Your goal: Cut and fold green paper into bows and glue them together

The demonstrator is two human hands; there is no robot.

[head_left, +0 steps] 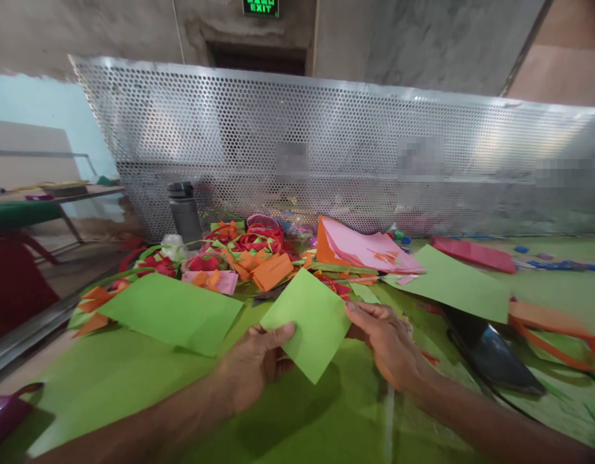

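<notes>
A square of light green paper (309, 322) is held up over the table, turned so one corner points toward me. My left hand (258, 357) pinches its left corner between thumb and fingers. At the opposite corner, my right hand (387, 338) grips the paper with its thumb on top. To the left lies a larger green paper sheet (174, 312). Behind the square are orange paper pieces (273, 270) and a heap of small red paper baskets (261, 238) with strips. Pink paper sheets (365, 241) rest on an orange one at the back.
A dark phone (500, 354) with a black cable lies right of my right hand, near an orange paper strip loop (558, 322). A grey bottle (185, 212) stands before the perforated metal panel (258, 122). Blue scissors (563, 265) lie at the far right.
</notes>
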